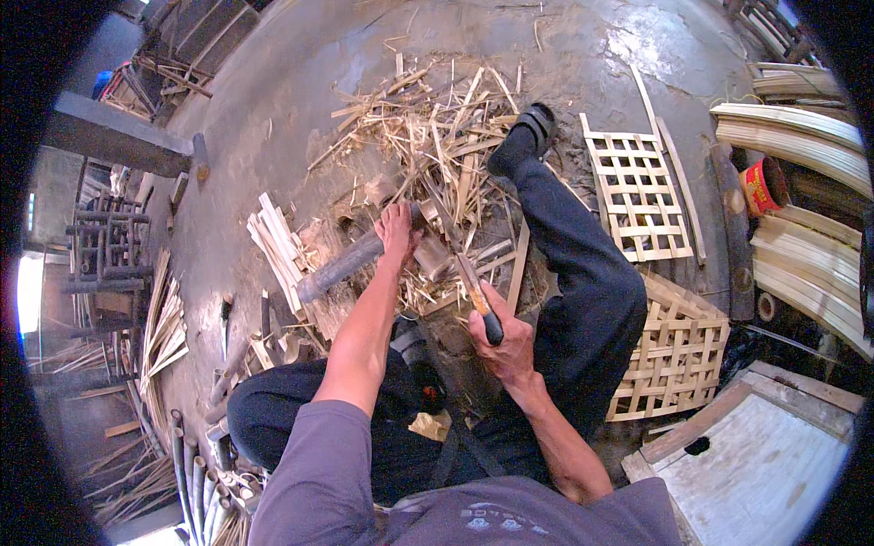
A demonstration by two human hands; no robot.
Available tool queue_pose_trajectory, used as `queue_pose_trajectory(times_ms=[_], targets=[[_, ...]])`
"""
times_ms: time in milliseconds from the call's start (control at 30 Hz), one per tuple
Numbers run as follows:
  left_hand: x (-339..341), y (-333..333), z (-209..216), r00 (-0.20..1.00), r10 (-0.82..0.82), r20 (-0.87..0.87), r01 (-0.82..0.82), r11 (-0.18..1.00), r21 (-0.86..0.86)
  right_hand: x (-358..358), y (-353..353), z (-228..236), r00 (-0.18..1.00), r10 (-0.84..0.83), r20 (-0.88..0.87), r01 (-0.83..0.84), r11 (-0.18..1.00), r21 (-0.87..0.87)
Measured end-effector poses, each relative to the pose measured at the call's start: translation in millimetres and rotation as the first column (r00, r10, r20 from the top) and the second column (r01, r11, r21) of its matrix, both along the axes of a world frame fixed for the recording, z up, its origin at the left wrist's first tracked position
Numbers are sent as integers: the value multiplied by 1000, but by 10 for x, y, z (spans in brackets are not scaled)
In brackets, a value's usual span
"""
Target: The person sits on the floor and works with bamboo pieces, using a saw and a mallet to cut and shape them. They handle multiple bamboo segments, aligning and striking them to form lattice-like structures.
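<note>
My left hand is closed over the upper end of a thick grey bamboo pole, which lies slanted in front of me. My right hand grips a long-bladed hand tool by its brown wooden handle with a dark butt. Its narrow blade points up and away, passing close to the pole's end; whether it is a saw or a knife I cannot tell. A short pale bamboo piece sits just right of my left hand, and another cut piece lies beyond it.
Split bamboo scraps heap up ahead. Pale strips are stacked left of the pole. Woven bamboo panels lie to the right, near strip bundles and a red tin. My stretched right leg borders the work area.
</note>
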State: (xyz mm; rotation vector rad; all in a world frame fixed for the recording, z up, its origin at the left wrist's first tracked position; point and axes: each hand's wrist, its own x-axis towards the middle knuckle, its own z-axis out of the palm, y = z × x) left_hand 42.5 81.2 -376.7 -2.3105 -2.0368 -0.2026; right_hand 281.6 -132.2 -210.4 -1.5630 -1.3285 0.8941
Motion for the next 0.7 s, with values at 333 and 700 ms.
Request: queue_pose_trajectory(times_ms=[333, 700], targets=[[-189, 104, -183, 999, 45, 11, -45, 999, -12, -244, 174, -72, 996, 86, -39, -89, 992, -89], [-48, 281, 84, 999, -9, -50, 6, 998, -61, -344, 384, -278, 995, 77, -62, -86, 984, -154]])
